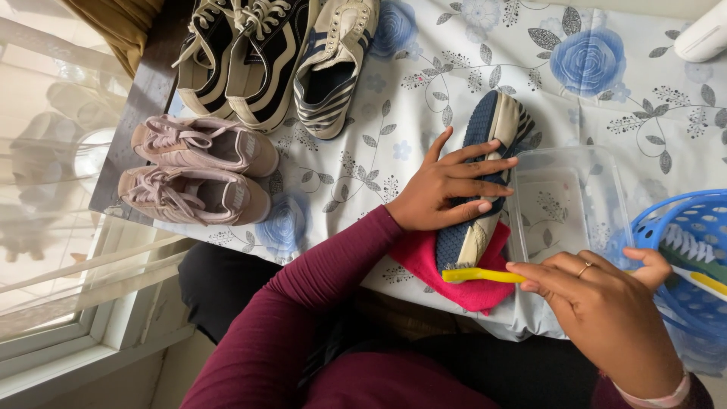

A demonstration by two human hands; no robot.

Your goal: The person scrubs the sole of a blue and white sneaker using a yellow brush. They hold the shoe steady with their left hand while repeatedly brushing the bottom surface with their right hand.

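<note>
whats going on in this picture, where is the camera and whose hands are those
This is one view from a camera worn on a person's head, looking down at their own two bare hands. The left hand presses flat on a navy-soled shoe lying sole up on a pink cloth. The right hand holds a yellow toothbrush against the shoe's heel end. On the flowered tablecloth also sit a clear plastic tub, a blue basket, pink sneakers, black sneakers and a striped shoe.
</note>
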